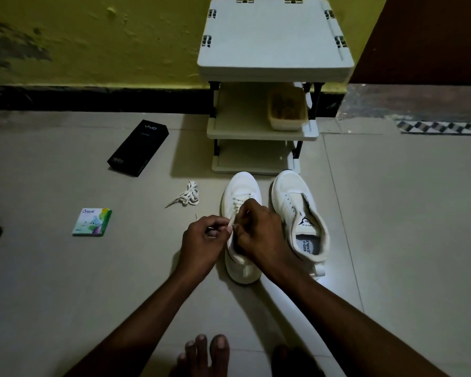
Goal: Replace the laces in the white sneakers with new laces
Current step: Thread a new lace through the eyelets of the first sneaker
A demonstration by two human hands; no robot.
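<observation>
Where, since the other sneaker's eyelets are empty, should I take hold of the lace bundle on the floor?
Pinch the straight tail trailing out of the lace bundle toward the near left, coming from above. The rest is a flat tangle of loops on the floor, so gripping there may lift a knot; the tail lies free.

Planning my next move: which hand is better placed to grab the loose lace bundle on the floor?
Left, probably. The lace bundle lies beside the part-laced sneaker on the side of the left hand; the right hand would have to reach across that sneaker.
</observation>
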